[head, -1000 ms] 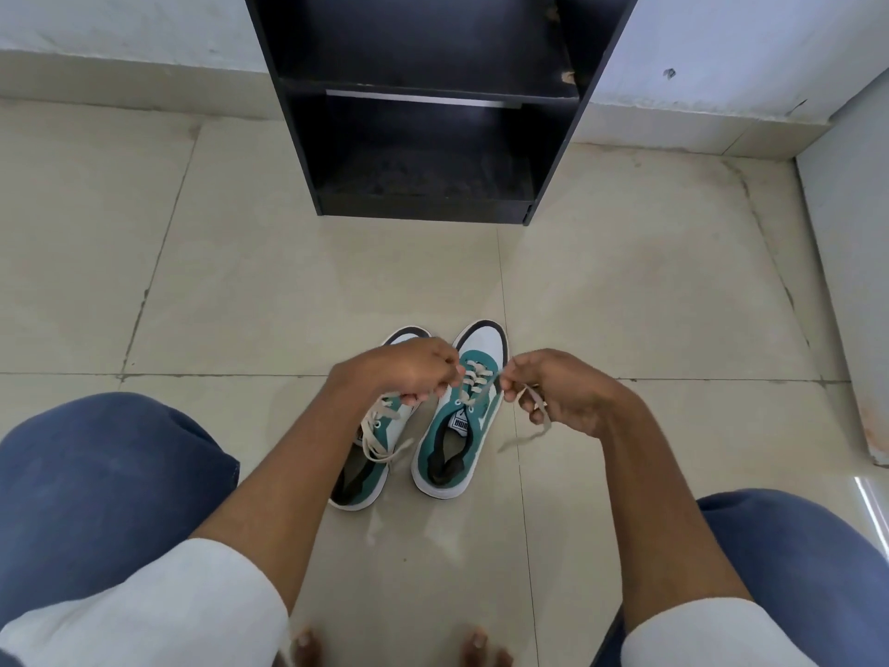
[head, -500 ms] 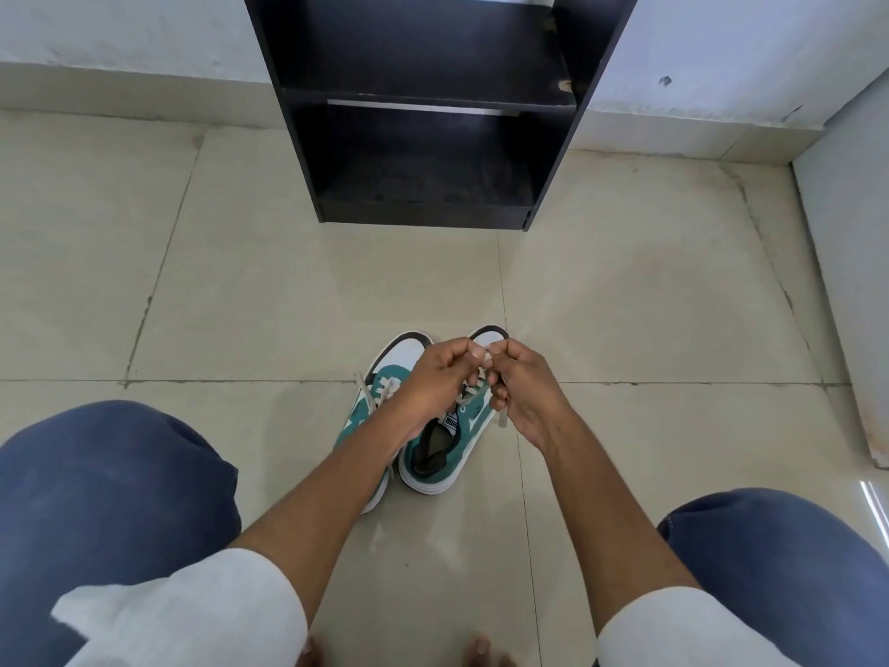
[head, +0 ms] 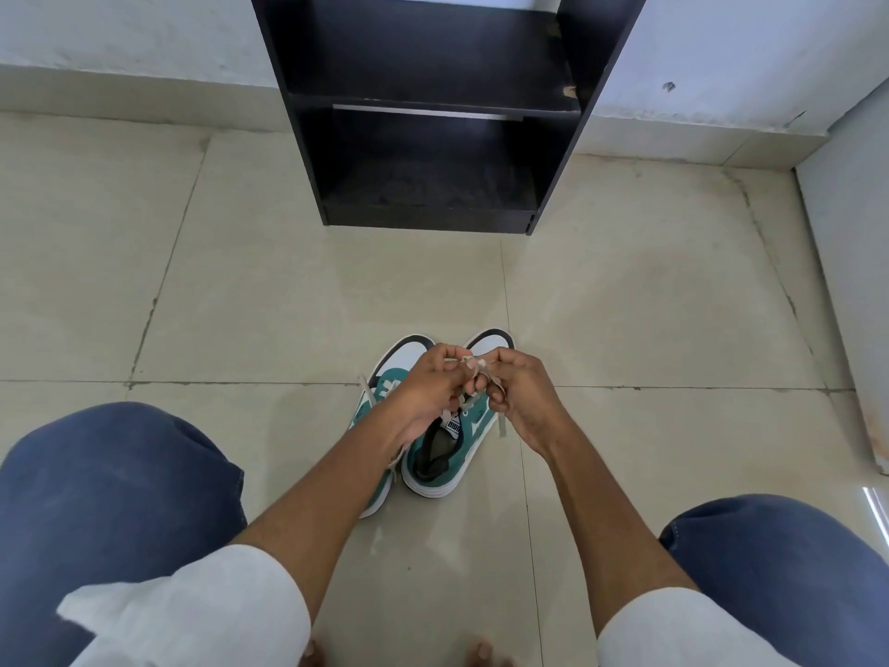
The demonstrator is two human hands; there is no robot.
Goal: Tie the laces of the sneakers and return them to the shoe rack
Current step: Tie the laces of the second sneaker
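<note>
- Basically both forearms reach forward and down from white sleeves [head: 202,613], meeting over the right sneaker [head: 445,450].
- Left hand [head: 425,394] knuckles up, fingers curled, grip pinched closed on the laces [head: 469,365] at thumb and forefinger.
- Right hand [head: 522,392] mirrors it, fingers curled, grip closed on the same laces; fingertips of both hands touching.
- One loose lace end hangs below the right hand, beside the shoe.
- Left sneaker [head: 385,387] just beside the right one, mostly hidden under left forearm, its laces loose.
- Both sneakers on tiled floor [head: 240,291], toes toward black shoe rack [head: 433,103], well apart from it.
- Blue-trousered knees [head: 110,488] either side.
</note>
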